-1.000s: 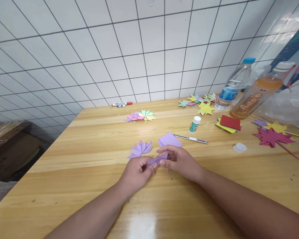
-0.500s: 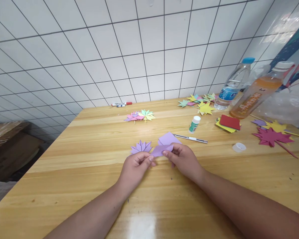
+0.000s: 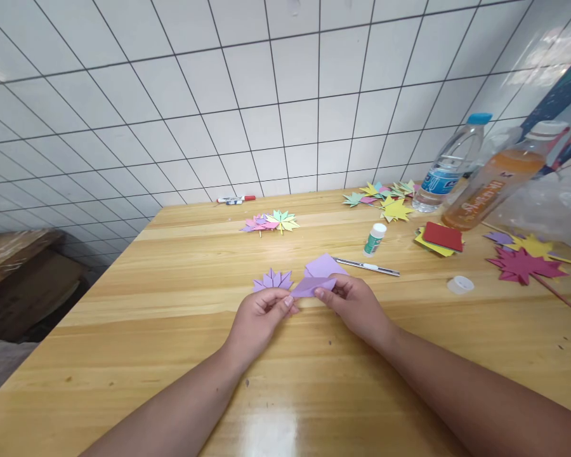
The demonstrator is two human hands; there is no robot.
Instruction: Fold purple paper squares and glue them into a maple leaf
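Note:
A folded piece of purple paper (image 3: pixel 311 287) is held just above the table between my two hands. My left hand (image 3: pixel 265 317) pinches its left corner between thumb and fingers. At its right end, my right hand (image 3: pixel 354 304) grips the edge, thumb on top. Flat on the table behind it lies more purple paper (image 3: pixel 326 264), partly covered by the held piece. A pleated purple paper leaf (image 3: pixel 273 279) rests just beyond my left hand, its lower part hidden. To the right of the flat paper is a slim utility knife (image 3: pixel 368 266).
A glue stick (image 3: pixel 375 239) stands upright near its loose cap (image 3: pixel 460 284). Red and yellow paper squares (image 3: pixel 442 237) are stacked to the right, beside a crimson paper leaf (image 3: pixel 523 265). Two bottles (image 3: pixel 440 181) stand behind. Paper leaves (image 3: pixel 282 220) and markers (image 3: pixel 236 200) lie near the tiled wall.
The view has shifted slightly, so everything sits a little farther right. Both hands keep their hold on the purple paper, whose fold looks slightly more opened along its upper edge.

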